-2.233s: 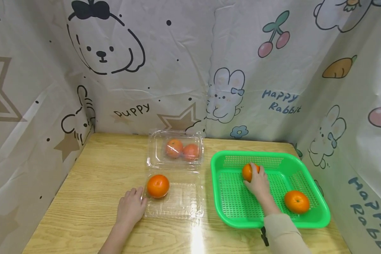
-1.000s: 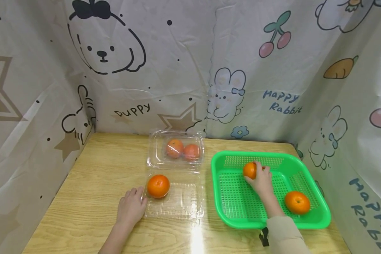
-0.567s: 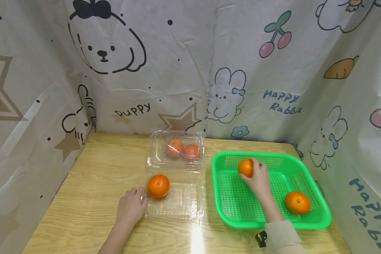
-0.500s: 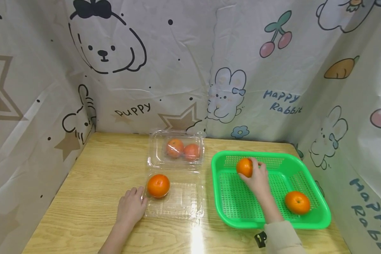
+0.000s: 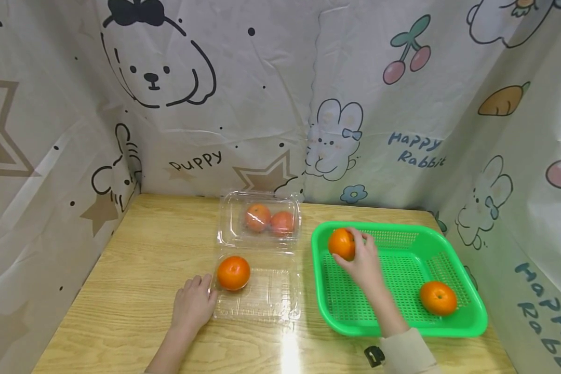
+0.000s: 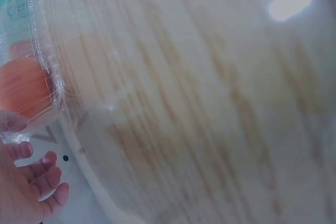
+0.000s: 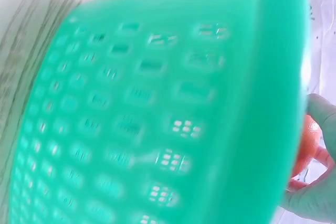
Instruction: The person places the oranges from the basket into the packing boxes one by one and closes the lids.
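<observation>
My right hand (image 5: 365, 262) grips an orange (image 5: 342, 244) between thumb and fingers over the left end of the green basket (image 5: 478, 311). In the right wrist view, that orange (image 7: 308, 142) is partly hidden behind the basket wall. A second orange (image 5: 438, 298) lies at the basket's right. My left hand (image 5: 194, 304) rests at the left edge of a clear plastic clamshell box (image 5: 271, 298), fingers loosely bent. Near its fingertips, another orange (image 5: 233, 273) sits in the box's near half. Loose fingers (image 6: 47, 182) show beside the plastic in the left wrist view.
Two reddish-orange fruits (image 5: 257, 217) show through the clear plastic of the far half. A small black object (image 5: 374, 356) is by the right sleeve. A printed cloth (image 5: 262, 104) encloses the wooden table (image 5: 159, 234) at the back and sides.
The right hand has taken hold of the orange in the basket, lifted it and carried it left towards the basket's left rim. The left hand has stayed in place.
</observation>
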Tool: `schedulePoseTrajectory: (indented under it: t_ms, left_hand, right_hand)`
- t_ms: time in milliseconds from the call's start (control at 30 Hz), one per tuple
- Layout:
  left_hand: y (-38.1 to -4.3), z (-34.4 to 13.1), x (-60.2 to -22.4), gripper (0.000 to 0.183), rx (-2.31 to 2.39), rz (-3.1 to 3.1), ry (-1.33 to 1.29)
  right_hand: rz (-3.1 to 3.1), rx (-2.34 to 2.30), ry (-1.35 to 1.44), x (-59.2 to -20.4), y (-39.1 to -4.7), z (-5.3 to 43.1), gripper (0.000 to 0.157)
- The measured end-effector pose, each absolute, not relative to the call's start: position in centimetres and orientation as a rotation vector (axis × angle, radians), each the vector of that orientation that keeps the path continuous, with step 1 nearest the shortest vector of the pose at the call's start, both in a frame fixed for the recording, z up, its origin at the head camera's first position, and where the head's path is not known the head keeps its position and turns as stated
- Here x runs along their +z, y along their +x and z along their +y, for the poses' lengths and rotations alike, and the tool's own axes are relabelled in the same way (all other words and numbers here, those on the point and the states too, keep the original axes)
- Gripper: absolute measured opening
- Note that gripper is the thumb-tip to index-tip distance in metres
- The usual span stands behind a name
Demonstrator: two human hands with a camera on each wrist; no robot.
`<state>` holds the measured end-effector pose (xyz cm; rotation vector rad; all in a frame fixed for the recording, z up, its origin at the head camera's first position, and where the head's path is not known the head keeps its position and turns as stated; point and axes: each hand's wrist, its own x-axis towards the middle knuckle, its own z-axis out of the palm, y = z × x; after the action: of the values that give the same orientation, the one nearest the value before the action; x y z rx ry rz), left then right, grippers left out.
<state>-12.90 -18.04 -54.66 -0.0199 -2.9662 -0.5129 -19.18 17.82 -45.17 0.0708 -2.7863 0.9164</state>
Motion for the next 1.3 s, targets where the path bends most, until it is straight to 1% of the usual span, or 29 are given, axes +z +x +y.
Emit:
schedulePoseTrajectory:
  t_ms: [733, 1000, 1300]
  left_hand:
    - [-12.8, -18.1, -54.2, 0.03, -0.535, -2.998, -0.013]
    - [-12.8, -18.1, -54.0, 0.035, -0.53, -3.016, -0.004]
    - [-13.0, -17.9, -54.2, 0.03, -0.524, -3.0, -0.008]
  right_hand:
    - [-2.764, 0.91, 0.375, -45.4, -17.2, 11.4, 0.069]
    - [-2.759, 0.907, 0.508, -46.7, -16.6, 9.1, 0.067]
    - [-2.825, 0.958, 0.621, -48.3, -15.6, 6.9, 0.065]
